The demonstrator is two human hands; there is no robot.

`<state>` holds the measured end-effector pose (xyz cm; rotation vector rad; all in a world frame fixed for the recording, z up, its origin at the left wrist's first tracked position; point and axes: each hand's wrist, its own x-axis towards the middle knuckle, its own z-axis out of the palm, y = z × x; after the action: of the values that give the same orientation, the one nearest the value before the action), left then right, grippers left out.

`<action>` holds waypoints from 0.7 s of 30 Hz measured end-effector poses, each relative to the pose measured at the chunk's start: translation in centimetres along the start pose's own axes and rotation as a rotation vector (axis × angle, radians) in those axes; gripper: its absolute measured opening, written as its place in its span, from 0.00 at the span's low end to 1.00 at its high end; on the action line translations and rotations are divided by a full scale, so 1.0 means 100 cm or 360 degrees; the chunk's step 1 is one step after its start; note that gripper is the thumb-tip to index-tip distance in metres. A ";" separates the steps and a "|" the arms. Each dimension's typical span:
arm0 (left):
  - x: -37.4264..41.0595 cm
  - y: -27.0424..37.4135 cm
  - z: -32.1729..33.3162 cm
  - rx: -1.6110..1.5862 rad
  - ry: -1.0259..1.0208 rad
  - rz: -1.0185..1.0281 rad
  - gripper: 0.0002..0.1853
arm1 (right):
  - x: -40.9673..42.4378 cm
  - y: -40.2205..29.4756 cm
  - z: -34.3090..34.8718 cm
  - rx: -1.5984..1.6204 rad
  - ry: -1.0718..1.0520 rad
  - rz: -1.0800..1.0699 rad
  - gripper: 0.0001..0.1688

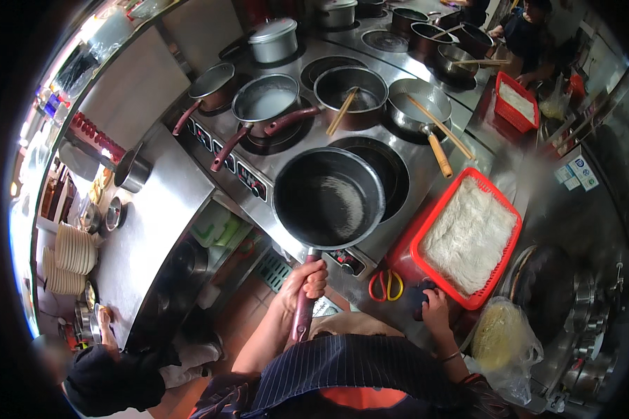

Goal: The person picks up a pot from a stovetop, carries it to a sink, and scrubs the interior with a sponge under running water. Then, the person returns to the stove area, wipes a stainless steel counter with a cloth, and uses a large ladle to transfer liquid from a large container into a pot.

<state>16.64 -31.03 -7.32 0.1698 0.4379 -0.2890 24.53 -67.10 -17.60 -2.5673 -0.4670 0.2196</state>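
My left hand (pixel 305 285) grips the dark red handle of a black saucepan (pixel 314 204). The pan is tilted toward me over the front burner (pixel 393 178), and a pale, grainy sheen shows on its inner wall. At the near corner of a red plastic basket (pixel 416 246), my right hand (pixel 435 310) holds a dark bunched item, probably a cloth (pixel 418 297). White, floury noodles (pixel 469 235) fill the basket. Scissors (pixel 386 285) with red and yellow handles lie between the pan and the cloth.
Behind are a saucepan of cloudy liquid (pixel 270 102), a dark pot with chopsticks (pixel 346 97) and a wooden-handled steel pan (pixel 419 102). A bagged yellowish food (pixel 495 335) sits at right. One person (pixel 115 377) works at the left counter, another (pixel 527 36) at far right.
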 end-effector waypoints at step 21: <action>0.098 0.033 0.017 0.0981 0.0343 0.0012 0.23 | 0.085 -0.084 0.016 0.0557 -0.0244 -0.0544 0.19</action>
<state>26.80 -30.63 -9.73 0.8106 0.5514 -0.3946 29.67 -56.41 -15.12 -2.1013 -0.8349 0.3422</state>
